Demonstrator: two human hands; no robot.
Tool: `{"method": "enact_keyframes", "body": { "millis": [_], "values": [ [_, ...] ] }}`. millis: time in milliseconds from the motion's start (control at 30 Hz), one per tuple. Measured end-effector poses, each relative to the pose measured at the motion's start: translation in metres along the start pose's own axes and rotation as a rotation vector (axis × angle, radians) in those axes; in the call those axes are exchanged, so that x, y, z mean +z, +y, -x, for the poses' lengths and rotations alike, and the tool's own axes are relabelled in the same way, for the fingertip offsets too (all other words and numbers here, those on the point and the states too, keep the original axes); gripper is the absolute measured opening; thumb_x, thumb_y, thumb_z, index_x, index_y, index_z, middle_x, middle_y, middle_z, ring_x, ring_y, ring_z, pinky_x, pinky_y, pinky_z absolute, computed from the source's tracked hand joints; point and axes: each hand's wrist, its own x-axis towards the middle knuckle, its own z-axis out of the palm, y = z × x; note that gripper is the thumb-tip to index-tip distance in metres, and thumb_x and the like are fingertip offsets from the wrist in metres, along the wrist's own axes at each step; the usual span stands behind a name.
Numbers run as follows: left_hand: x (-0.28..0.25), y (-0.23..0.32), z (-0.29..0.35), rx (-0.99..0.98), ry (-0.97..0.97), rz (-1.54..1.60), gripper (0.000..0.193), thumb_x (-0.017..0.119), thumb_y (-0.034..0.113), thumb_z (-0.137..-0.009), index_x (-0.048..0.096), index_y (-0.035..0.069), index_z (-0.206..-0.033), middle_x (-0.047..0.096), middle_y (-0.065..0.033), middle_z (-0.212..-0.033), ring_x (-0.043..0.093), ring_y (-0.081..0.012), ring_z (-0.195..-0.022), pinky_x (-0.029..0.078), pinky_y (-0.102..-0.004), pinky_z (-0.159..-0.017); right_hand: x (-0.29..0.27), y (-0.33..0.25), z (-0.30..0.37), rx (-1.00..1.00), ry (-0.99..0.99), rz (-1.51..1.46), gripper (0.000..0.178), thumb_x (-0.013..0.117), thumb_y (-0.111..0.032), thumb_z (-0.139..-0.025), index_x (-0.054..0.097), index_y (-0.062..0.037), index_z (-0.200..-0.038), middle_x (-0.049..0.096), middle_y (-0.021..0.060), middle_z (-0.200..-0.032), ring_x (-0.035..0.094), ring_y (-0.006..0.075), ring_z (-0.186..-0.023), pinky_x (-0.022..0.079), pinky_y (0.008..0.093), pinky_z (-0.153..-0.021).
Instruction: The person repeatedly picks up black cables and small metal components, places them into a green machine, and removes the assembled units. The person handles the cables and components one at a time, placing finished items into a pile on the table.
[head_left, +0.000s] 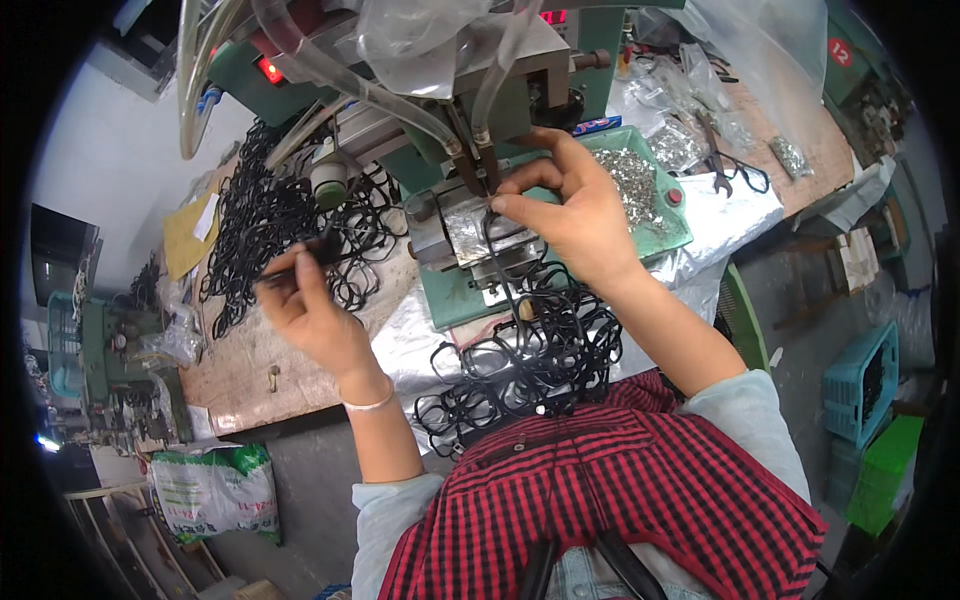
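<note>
At the green bench press [480,165], my right hand [575,205] pinches with thumb and forefinger right beside the narrow jaws. A black cord [500,265] runs down from those fingertips over the metal block [470,225]; its very end is hidden at the jaws. My left hand [315,310] is raised left of the press, thumb and fingers closed on a dark, blurred strand that looks like another black cord [325,243]. Beneath it spreads a big tangled pile of black cords [250,220]. More looped black cords [530,360] lie at the table's front edge, against my checked apron.
A green tray [680,225] with small metal pieces [625,185] stands right of the press. Beyond it lie a wrench [718,165] and plastic bags. Clear hoses [370,85] hang over the press. A yellow paper [188,235] rests at the left. Blue crates [860,385] stand on the floor.
</note>
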Motion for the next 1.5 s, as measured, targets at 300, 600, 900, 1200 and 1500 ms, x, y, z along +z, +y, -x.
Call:
{"method": "enact_keyframes", "body": {
  "millis": [300,600,900,1200,1500],
  "values": [
    [0.016,0.064,0.034,0.57,-0.349,0.094,0.012,0.061,0.01,-0.097,0.057,0.002,-0.106,0.069,-0.0156,-0.093,0.064,-0.0234,-0.081,0.054,-0.0381,-0.078,0.002,-0.016,0.018,-0.064,-0.074,0.05,0.053,0.067,-0.005,-0.083,0.052,0.0027,-0.133,0.072,0.0102,-0.098,0.068,0.0178,-0.097,0.049,0.0307,-0.092],
    [0.051,0.032,0.054,1.005,-0.798,-0.287,0.027,0.077,0.002,-0.073,0.065,0.007,-0.097,0.074,-0.0079,-0.106,0.065,-0.0254,-0.079,0.057,-0.0338,-0.065,-0.113,0.086,0.023,-0.273,0.161,1.162,0.018,0.075,-0.017,-0.078,0.075,-0.0111,-0.095,0.065,0.0134,-0.121,0.056,0.0364,-0.122,0.046,0.047,-0.101],
    [0.047,0.023,0.063,0.919,-0.787,-0.219,0.026,0.075,-0.001,-0.073,0.067,0.005,-0.097,0.073,-0.0116,-0.109,0.068,-0.03,-0.083,0.059,-0.0405,-0.074,-0.095,0.082,-0.004,-0.431,-0.092,1.258,0.013,0.075,-0.013,-0.073,0.068,-0.0076,-0.083,0.064,0.0078,-0.099,0.06,0.0299,-0.101,0.052,0.0439,-0.075],
    [-0.028,0.03,0.05,0.712,-0.161,-0.401,0.021,0.058,-0.005,-0.092,0.065,0.001,-0.11,0.066,-0.0219,-0.115,0.066,-0.0303,-0.098,0.056,-0.0367,-0.084,-0.11,0.077,0.013,-0.333,0.199,1.097,0.01,0.072,-0.008,-0.08,0.072,-0.0036,-0.09,0.069,0.0133,-0.086,0.065,0.0334,-0.084,0.051,0.0436,-0.076],
    [-0.005,-0.069,-0.062,0.521,-0.626,-1.215,0.026,0.068,0.0,-0.074,0.069,0.003,-0.1,0.06,-0.0188,-0.128,0.053,-0.0428,-0.119,0.039,-0.0489,-0.108,-0.104,0.071,0.006,-0.324,0.218,1.067,0.014,0.069,-0.004,-0.082,0.073,-0.0034,-0.094,0.071,0.0166,-0.088,0.068,0.0346,-0.084,0.052,0.0433,-0.077]
  ]
}}
